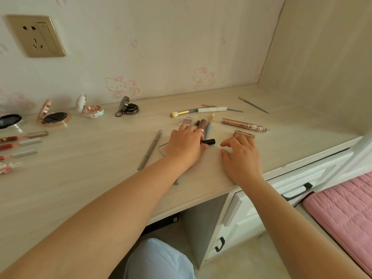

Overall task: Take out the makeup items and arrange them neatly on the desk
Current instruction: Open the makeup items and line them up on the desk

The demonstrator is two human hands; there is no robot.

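Observation:
My left hand [185, 146] lies over a loose pile of makeup in the middle of the desk [90, 178], and its thumb and fingers grip a small black tube [209, 141]. A square mirror palette [162, 148] is partly hidden under that hand. Beyond its fingers lie a brown tube [202, 124], a blue-handled brush [208, 125] and a small eyeshadow pan [186, 121]. My right hand [240, 158] rests on the desk with fingers spread, touching a brown square compact [244, 134]. A grey pencil [150, 150] lies to the left.
Open compacts [53, 117] stand along the back left, and a row of pens [22, 141] lies at the far left. Brushes [182, 113] and a rose-gold tube [243, 124] lie at the back right. Drawers [298, 191] and a pink cushion [342, 214] are on the right.

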